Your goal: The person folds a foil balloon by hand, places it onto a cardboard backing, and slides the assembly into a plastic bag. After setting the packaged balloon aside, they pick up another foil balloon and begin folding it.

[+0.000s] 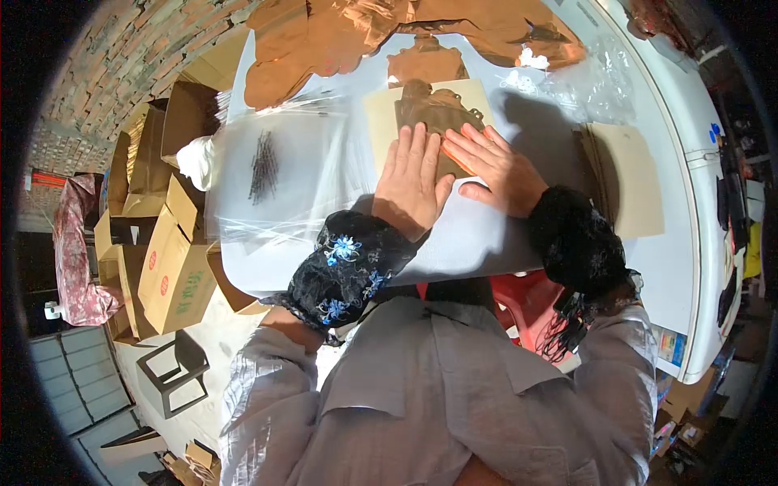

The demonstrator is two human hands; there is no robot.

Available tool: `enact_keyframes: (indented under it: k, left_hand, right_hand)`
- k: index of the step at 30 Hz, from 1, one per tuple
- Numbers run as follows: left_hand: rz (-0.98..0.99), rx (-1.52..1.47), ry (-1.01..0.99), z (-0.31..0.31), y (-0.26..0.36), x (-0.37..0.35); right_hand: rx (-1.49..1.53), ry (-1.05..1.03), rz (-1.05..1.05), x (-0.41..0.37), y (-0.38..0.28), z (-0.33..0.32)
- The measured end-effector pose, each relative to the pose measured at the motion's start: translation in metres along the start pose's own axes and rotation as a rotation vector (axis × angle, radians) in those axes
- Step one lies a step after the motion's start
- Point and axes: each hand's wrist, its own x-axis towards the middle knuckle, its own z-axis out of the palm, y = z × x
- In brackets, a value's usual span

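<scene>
My left hand (412, 174) lies flat, fingers stretched forward, on a shiny brown, bottle-like cut-out shape (438, 109). From the other side my right hand (504, 168) also rests flat on its lower part, fingers extended and thumb apart. Beneath the shape is a cream card (381, 109), partly hidden by my hands. An orange edge shows between the two hands. Just beyond the card lies another copper-coloured cut-out (425, 61). Black sleeve covers, the left one with blue flowers, wrap both forearms.
Clear plastic bags (312, 134) lie at the left, with a heap of thin dark pieces (263, 168) on them. Stacked cream cards (628, 178) stand at the right. Copper sheets (316, 40) cover the far edge; crumpled clear plastic (612, 73) is beside them. Cardboard boxes (174, 259) stand left of the table.
</scene>
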Motion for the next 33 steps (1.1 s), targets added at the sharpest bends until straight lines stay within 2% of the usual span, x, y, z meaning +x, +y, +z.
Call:
enact_keyframes:
  k: [7, 10, 13, 16, 18, 20, 22, 25, 28, 31, 33]
  left_hand:
    - [-0.016, 0.063, -0.017, -0.001, 0.003, 0.0]
    - [-0.012, 0.058, -0.006, 0.002, 0.001, 0.001]
    - [-0.011, 0.054, 0.006, 0.005, 0.001, -0.001]
    - [-0.008, 0.069, 0.028, 0.008, 0.0, 0.0]
    - [-0.007, 0.079, 0.034, 0.01, 0.0, -0.002]
    - [-0.003, 0.066, 0.054, 0.013, -0.002, -0.002]
    - [0.0, 0.07, 0.056, 0.012, -0.001, -0.002]
    - [0.013, 0.105, 0.038, 0.009, -0.001, -0.001]
    - [0.02, 0.131, 0.019, 0.005, 0.001, 0.0]
    - [0.021, 0.137, 0.014, 0.002, 0.002, -0.001]
    - [0.023, 0.142, 0.018, 0.004, 0.001, -0.001]
  right_hand:
    - [-0.017, 0.009, 0.03, -0.003, -0.001, 0.0]
    - [-0.12, 0.048, 0.085, -0.012, 0.004, 0.009]
    - [-0.169, 0.174, 0.145, -0.019, 0.015, 0.019]
    - [0.319, 0.221, 0.524, -0.016, 0.012, -0.004]
    - [-0.007, 0.195, 0.365, -0.027, 0.05, 0.024]
    - [0.031, 0.259, 0.396, -0.026, 0.06, 0.027]
    - [0.442, 0.416, 0.615, -0.011, 0.046, 0.014]
    - [0.58, 0.356, 0.712, -0.007, 0.055, 0.015]
    - [0.518, 0.372, 0.781, 0.001, 0.063, 0.025]
    - [0.506, 0.004, 0.754, 0.011, 0.079, 0.008]
    - [0.577, 0.058, 0.83, 0.015, 0.078, 0.011]
